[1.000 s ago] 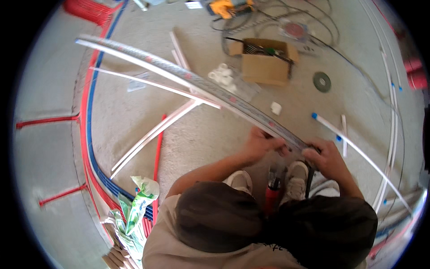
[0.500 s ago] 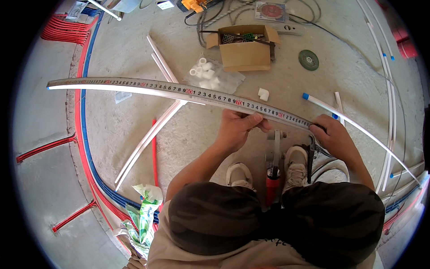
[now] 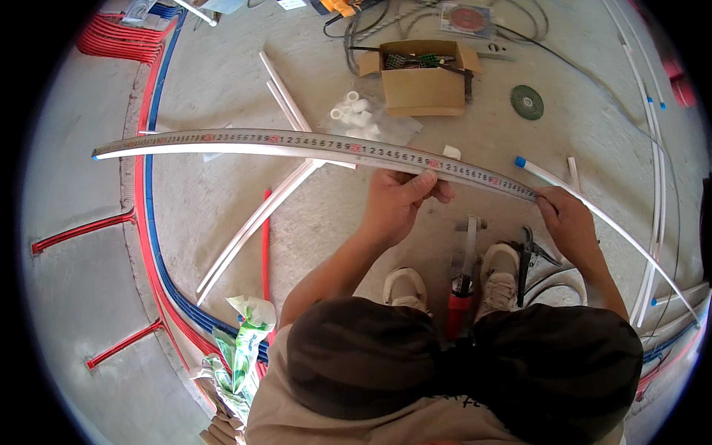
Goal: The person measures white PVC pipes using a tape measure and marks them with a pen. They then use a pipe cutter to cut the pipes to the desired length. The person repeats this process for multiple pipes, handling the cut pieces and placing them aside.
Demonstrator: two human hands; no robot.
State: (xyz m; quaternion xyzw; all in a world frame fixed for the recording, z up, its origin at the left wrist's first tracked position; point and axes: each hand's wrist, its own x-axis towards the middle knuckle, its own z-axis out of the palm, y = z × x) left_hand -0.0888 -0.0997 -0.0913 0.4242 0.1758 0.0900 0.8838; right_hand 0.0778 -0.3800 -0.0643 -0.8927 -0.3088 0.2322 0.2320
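Observation:
A long steel ruler [image 3: 311, 142] with black and red markings stretches across the view, held above the floor. Along its near edge runs a white plastic pipe [image 3: 222, 150] with a blue left end. My left hand [image 3: 400, 200] pinches ruler and pipe together right of the middle, thumb on top. My right hand [image 3: 569, 219] grips the ruler's right end; its fingers hide that end, and whether the pipe reaches there I cannot tell. Beneath the ruler, a white elbow fitting [image 3: 451, 152] is partly covered.
A red-handled tool [image 3: 460, 289] and a black-handled one [image 3: 525, 259] lie by my shoes. Beyond are a bag of white fittings [image 3: 360, 122], a cardboard box [image 3: 424, 89] and a green cutting disc [image 3: 526, 102]. Loose white pipes [image 3: 256, 226] and red and blue floor lines [image 3: 152, 245] flank me.
The whole view has shifted slightly, moving the scene rightward. The ruler now covers more of the elbow fitting, and the black-handled tool shows more beside my right hand. Both grips stay the same.

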